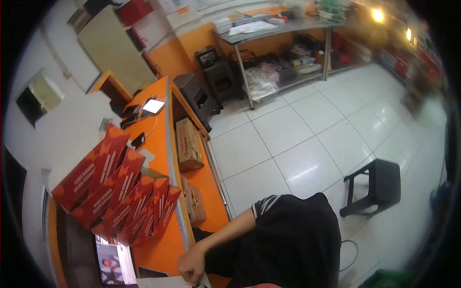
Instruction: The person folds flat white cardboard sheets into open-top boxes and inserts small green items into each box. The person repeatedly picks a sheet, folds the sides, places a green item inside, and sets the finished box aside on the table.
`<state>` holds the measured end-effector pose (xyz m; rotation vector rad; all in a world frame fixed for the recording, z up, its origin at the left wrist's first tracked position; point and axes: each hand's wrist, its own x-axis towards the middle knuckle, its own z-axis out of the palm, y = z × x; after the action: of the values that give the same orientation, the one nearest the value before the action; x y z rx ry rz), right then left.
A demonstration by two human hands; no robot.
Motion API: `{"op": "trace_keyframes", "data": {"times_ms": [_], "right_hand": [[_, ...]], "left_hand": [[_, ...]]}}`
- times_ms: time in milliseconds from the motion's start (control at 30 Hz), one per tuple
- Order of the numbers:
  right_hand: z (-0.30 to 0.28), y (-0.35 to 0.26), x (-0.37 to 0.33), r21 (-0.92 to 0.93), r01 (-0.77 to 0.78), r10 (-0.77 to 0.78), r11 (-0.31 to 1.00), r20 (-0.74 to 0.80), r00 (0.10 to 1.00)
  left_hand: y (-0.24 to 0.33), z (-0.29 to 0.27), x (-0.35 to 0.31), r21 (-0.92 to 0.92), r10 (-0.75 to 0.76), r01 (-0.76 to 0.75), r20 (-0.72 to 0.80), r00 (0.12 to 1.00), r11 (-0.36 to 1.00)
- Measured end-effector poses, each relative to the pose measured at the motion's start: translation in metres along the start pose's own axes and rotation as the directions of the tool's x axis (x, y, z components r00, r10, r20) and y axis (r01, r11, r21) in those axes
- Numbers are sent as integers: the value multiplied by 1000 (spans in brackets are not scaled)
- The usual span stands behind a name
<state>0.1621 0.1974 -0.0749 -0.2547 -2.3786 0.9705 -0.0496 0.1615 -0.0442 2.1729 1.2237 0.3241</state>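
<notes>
Neither my left hand nor my right hand shows in the head view. At the lower middle is another person in a black shirt (297, 235) with a striped sleeve edge. That person's bare arm stretches to the left, and their hand (192, 265) is curled closed at the counter's edge, over a white sheet (165, 282). Whether those fingers hold anything, I cannot tell. Beside the sheet lies a dark flat device (151, 272). Several red printed boxes (117, 187) lean in a fanned row on the orange counter (152, 126), just above a lit screen (115, 261).
Under the counter sit a cardboard box (188, 144) and a clear bin (194, 199). A dark stool (377, 187) stands on the white tiled floor (307, 173) at the right. Farther back are stacked stools (197, 96) and a metal table (269, 33) with bags on its lower shelf.
</notes>
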Motion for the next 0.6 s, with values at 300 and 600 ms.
{"op": "trace_keyframes", "data": {"times_ms": [300, 600], "right_hand": [[1, -26, -32, 261, -2, 30, 965, -104, 994], [-11, -59, -6, 285, 297, -262, 911, -156, 952]], "left_hand": [[0, -1, -133, -379, -210, 171, -65, 975, 909], [85, 46, -159, -834, -738, 62, -447, 505, 548]]}}
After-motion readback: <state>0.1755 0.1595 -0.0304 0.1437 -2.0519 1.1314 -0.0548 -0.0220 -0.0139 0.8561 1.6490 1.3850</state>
